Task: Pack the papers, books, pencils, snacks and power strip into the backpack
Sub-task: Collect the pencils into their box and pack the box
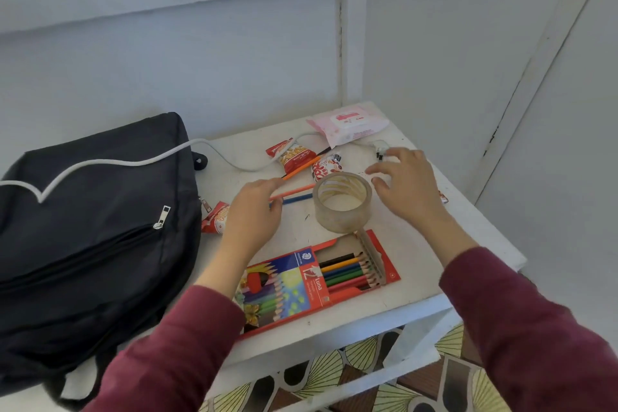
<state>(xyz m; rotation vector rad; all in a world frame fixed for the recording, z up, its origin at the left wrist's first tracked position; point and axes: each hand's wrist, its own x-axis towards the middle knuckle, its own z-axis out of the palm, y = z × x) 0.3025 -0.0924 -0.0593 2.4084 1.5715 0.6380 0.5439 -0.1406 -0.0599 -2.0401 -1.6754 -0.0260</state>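
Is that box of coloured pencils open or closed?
Open: the pencil box has its flap folded back, and a row of pencils shows inside.

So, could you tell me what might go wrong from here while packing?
1. The left hand grips the loose pencils only by their ends, so they could slip and roll across the table.
2. The pencil box lies open, so lifting it may spill what is inside.
3. The cord drapes over the backpack and may snag when the bag is opened.
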